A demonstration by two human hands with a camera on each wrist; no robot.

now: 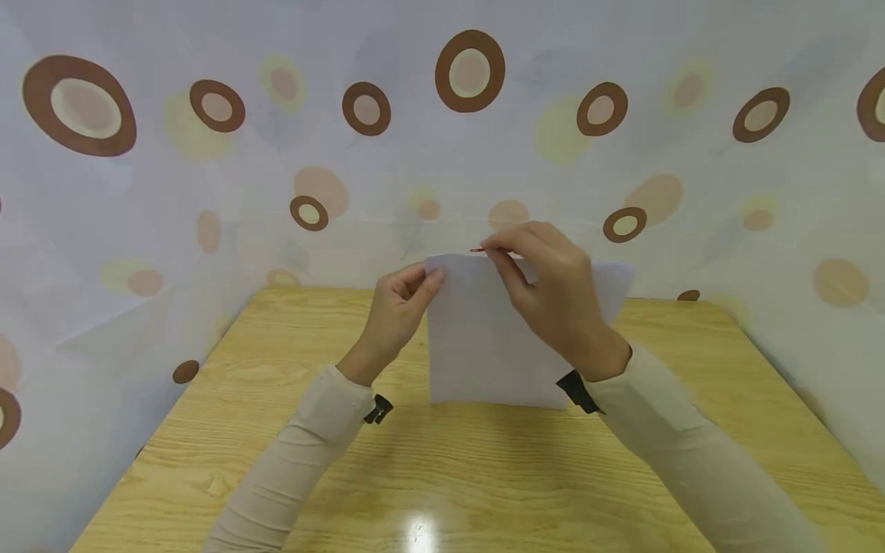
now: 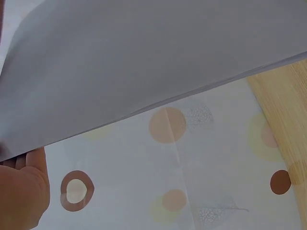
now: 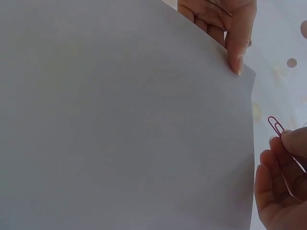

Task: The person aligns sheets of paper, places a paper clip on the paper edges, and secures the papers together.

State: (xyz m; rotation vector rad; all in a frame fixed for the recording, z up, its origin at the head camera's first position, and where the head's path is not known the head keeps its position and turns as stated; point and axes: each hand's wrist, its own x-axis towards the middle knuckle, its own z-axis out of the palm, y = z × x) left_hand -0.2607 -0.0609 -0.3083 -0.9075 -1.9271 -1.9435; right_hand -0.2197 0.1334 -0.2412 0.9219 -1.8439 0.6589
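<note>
White paper (image 1: 484,338) stands upright over the table, and in the left wrist view its lower edge shows more than one layer. My left hand (image 1: 401,311) pinches it near the upper left corner, thumb on the near face and fingers behind. Between thumb and forefinger, my right hand (image 1: 553,284) pinches a red paper clip (image 3: 276,125) just beyond the paper's top edge. The clip's looped end points out toward the left in the head view. In the right wrist view a small gap shows between clip and paper.
A light wooden table (image 1: 442,476) lies beneath both forearms. White sheeting (image 1: 401,46) printed with brown rings and pale spots hangs behind the table and along both sides. A black strap (image 1: 579,392) sits at my right wrist, and a black piece (image 1: 378,409) at the left.
</note>
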